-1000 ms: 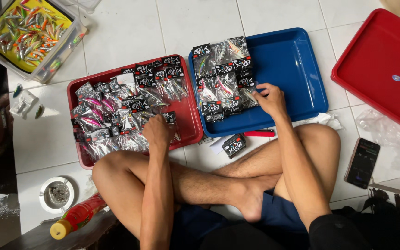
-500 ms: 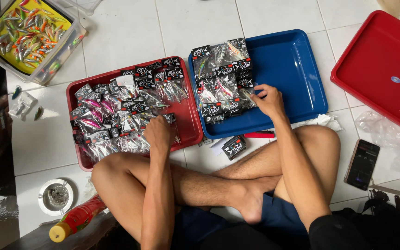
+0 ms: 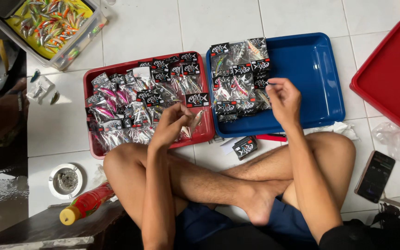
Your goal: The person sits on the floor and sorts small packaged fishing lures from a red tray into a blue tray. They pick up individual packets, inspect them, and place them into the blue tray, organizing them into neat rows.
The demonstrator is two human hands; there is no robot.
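The left hand (image 3: 170,127) grips a clear-packed fishing lure (image 3: 194,121) over the red plastic tray (image 3: 88,85) — the right hand (image 3: 283,99) hovers half-curled, empty, above the blue plastic tray (image 3: 311,69).

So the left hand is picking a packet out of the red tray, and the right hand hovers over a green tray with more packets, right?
Not quite. The head view shows the right hand over a blue tray, not a green one. The rest holds: the left hand is at a packet in the red tray, and the blue tray holds more packets.
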